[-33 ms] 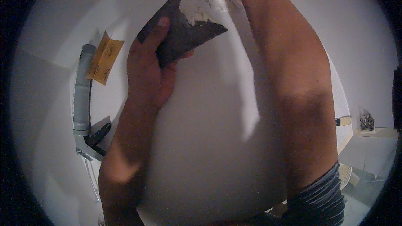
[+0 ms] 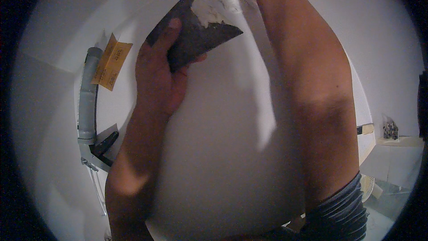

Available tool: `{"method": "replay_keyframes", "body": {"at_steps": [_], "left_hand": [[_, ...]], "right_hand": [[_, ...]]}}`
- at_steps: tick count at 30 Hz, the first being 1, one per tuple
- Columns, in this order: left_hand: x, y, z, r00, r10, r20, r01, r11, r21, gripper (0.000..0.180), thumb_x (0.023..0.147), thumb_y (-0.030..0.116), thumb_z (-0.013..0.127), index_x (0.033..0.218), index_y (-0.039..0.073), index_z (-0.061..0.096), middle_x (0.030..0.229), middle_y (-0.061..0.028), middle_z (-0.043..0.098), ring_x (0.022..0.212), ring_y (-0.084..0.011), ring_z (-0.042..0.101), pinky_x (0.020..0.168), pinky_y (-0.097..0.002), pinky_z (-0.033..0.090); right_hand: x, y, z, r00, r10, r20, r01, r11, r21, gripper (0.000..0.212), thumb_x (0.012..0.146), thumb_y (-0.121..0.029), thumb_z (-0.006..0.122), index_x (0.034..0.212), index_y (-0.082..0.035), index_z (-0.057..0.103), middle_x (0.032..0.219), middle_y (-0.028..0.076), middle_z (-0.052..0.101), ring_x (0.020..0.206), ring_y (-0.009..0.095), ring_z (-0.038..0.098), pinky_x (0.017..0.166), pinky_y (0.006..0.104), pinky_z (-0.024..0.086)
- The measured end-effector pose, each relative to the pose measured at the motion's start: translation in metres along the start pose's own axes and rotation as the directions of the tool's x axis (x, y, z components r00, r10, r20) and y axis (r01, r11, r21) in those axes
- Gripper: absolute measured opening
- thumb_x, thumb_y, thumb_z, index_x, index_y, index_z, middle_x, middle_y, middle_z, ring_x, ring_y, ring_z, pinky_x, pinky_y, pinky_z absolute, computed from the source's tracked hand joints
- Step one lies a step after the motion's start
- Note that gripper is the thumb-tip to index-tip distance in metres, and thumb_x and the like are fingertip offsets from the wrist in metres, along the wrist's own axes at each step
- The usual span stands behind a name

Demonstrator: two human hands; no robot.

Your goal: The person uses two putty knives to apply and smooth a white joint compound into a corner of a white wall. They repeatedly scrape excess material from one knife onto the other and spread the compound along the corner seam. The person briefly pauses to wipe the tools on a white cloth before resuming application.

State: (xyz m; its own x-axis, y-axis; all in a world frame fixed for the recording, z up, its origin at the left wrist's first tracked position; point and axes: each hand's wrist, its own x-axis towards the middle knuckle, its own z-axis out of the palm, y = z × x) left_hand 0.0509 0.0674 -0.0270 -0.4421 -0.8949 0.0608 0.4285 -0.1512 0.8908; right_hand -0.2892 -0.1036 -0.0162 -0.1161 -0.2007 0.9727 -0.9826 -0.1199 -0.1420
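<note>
Our left hand (image 2: 155,68) clamps a dark board (image 2: 194,40) between thumb and fingers; it juts beyond them, pale paste (image 2: 206,13) past the thumb.

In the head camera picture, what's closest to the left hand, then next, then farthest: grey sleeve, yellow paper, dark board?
1. Dark board: in the left hand.
2. Yellow paper: to its left.
3. Grey sleeve: far lower right.

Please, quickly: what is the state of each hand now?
Left hand: grip closed, holding a dark plate with pale paste.
Right hand: out of view, cannot be told; only the right arm shows.
</note>
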Motion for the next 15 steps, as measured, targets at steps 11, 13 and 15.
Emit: {"method": "replay_keyframes", "body": {"at_steps": [11, 13, 15], "left_hand": [[-0.001, -0.001, 0.006, 1.0, -0.011, 0.025, 0.011, 1.0, 0.018, 0.037, 0.098, 0.025, 0.071, 0.122, -0.001, 0.063, 0.107, -0.0109, 0.073, 0.091, -0.0231, 0.075, 0.071, -0.0376, 0.065], [0.002, -0.002, 0.01, 0.999, -0.009, 0.038, 0.008, 1.0, 0.022, 0.037, 0.098, 0.025, 0.071, 0.122, -0.001, 0.063, 0.107, -0.0109, 0.073, 0.091, -0.0232, 0.075, 0.071, -0.0375, 0.065], [-0.001, -0.004, 0.004, 0.999, 0.028, 0.043, -0.03, 0.999, 0.036, 0.037, 0.098, 0.025, 0.071, 0.122, -0.002, 0.062, 0.107, -0.0111, 0.073, 0.091, -0.0231, 0.075, 0.071, -0.0376, 0.065]], "right_hand": [[0.031, -0.011, -0.008, 0.97, 0.07, 0.232, -0.027, 0.983, -0.184, 0.038, 0.076, -0.018, 0.08, 0.107, -0.004, 0.065, 0.109, 0.023, 0.069, 0.108, 0.041, 0.066, 0.093, 0.0451, 0.052], [0.032, 0.0, -0.012, 0.974, 0.063, 0.217, -0.029, 0.987, -0.156, 0.039, 0.075, -0.02, 0.082, 0.105, -0.004, 0.064, 0.107, 0.022, 0.069, 0.106, 0.041, 0.066, 0.091, 0.0453, 0.053], [0.027, -0.016, -0.021, 0.955, 0.14, 0.263, -0.133, 0.99, -0.044, 0.04, 0.074, -0.022, 0.082, 0.103, -0.003, 0.063, 0.105, 0.022, 0.069, 0.104, 0.041, 0.067, 0.089, 0.0463, 0.054]]}}
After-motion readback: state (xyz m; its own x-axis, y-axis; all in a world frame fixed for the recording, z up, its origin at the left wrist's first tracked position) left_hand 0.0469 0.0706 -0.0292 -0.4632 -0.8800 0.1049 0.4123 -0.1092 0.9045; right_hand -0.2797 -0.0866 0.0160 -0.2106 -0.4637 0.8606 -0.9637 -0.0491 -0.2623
